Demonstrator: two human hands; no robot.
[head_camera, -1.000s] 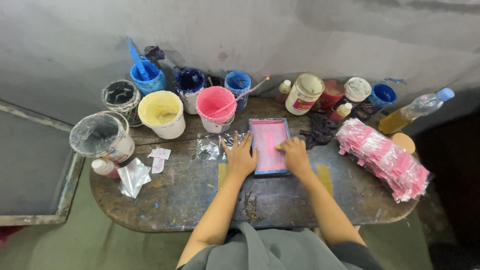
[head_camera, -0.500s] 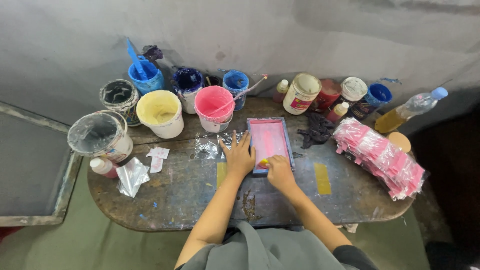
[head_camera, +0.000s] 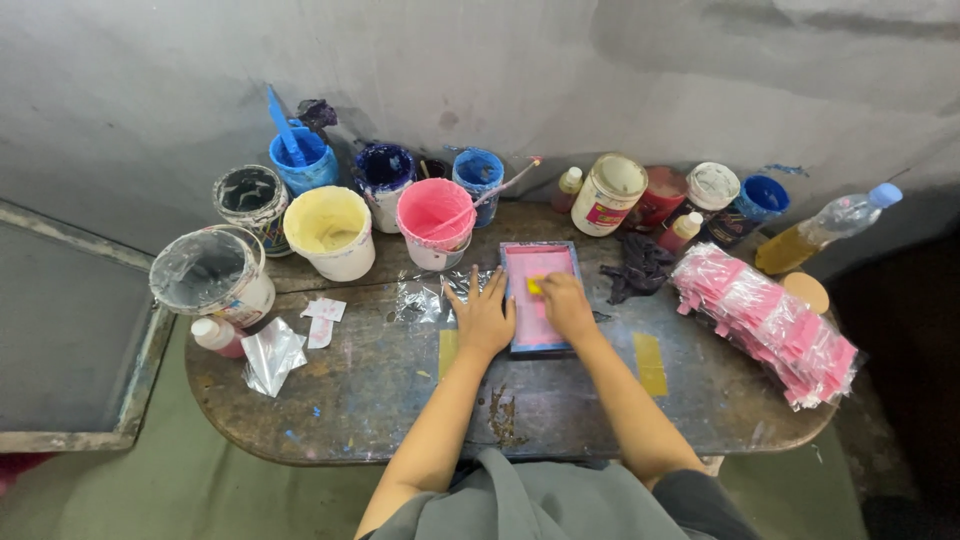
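Two hands on the pink screen frame (head_camera: 540, 297) at frame centre, flat on the wooden table (head_camera: 380, 400). Left hand (head_camera: 484, 318) lies open, fingers spread, pressing the frame's left edge. Right hand (head_camera: 566, 305) has fingers curled shut on a small yellow squeegee (head_camera: 535, 286) over the mesh. Along upper left: yellow bucket (head_camera: 330, 232) with pale yellow paint, pink bucket (head_camera: 434, 220) with pink paint and a stick, blue tub (head_camera: 303, 160) with a blue spatula

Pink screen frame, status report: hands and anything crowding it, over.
Left hand flat on the frame's left edge. Right hand pressing a small yellow piece onto the pink screen frame. Black rag close on the right, pink paint bucket just behind.
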